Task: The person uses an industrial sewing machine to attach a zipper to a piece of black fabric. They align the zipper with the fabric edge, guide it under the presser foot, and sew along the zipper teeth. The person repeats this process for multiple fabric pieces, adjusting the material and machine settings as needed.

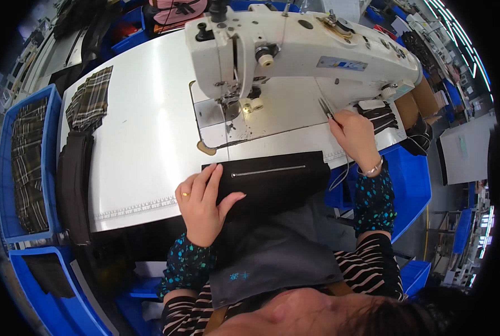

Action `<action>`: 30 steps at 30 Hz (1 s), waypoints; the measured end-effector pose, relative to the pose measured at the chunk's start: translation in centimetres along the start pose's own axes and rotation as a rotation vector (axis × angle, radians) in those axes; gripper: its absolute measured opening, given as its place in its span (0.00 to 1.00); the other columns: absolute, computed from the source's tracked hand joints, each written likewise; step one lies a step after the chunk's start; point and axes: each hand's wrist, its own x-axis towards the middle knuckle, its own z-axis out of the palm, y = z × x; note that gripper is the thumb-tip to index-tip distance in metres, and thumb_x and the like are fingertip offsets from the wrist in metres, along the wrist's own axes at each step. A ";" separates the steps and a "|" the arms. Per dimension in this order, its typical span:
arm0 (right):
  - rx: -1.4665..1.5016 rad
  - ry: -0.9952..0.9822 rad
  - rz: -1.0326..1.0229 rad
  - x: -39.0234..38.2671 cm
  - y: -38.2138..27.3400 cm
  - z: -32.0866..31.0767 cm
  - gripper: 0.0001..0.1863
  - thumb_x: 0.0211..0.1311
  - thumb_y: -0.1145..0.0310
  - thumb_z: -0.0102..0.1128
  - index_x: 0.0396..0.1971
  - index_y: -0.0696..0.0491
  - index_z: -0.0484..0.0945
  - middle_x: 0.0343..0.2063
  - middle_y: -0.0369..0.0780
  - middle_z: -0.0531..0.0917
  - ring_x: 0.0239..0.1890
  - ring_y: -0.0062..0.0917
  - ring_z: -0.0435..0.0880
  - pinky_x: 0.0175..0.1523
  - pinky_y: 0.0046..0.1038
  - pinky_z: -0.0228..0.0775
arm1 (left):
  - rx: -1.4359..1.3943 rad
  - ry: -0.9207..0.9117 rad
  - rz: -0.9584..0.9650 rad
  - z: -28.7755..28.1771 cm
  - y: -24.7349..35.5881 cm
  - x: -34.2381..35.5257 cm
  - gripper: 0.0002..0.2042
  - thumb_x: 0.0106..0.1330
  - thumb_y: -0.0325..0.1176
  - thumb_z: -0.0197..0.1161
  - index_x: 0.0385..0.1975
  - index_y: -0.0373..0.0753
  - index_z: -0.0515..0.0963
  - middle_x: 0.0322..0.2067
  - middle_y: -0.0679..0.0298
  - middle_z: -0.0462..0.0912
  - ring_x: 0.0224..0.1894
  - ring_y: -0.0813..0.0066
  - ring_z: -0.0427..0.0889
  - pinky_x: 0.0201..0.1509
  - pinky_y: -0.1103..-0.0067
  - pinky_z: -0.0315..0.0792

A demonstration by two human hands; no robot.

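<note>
A black fabric piece [272, 190] with a straight silver zipper [269, 171] set in it lies over the front edge of the white sewing table. My left hand [202, 204] rests on its left end, thumb spread away from the fingers. To the right, my right hand [353, 134] closes around a small pair of metal thread snips [325, 108], whose two slim blades point away from me above the tabletop. Behind the fabric stands a white sewing machine [295, 50], its needle area [230, 109] a short way beyond my left hand.
At the left, a blue bin [54, 162] holds plaid fabric pieces. Plaid cloth [90, 98] and stacked dark pieces [75, 182] lie on the table's left end. Dark strips [380, 117] sit right of my right hand. A ruler strip [138, 207] follows the front edge.
</note>
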 end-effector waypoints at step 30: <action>0.137 -0.072 -0.665 3.9 -13.5 7.4 0.07 0.66 0.64 0.64 0.38 0.49 0.77 0.28 0.36 0.79 0.29 0.30 0.86 0.30 0.34 0.75 | -0.058 0.045 0.010 1.9 -0.8 1.9 0.25 0.40 0.54 0.84 0.21 0.45 0.75 0.25 0.70 0.72 0.34 0.65 0.71 0.52 0.68 0.64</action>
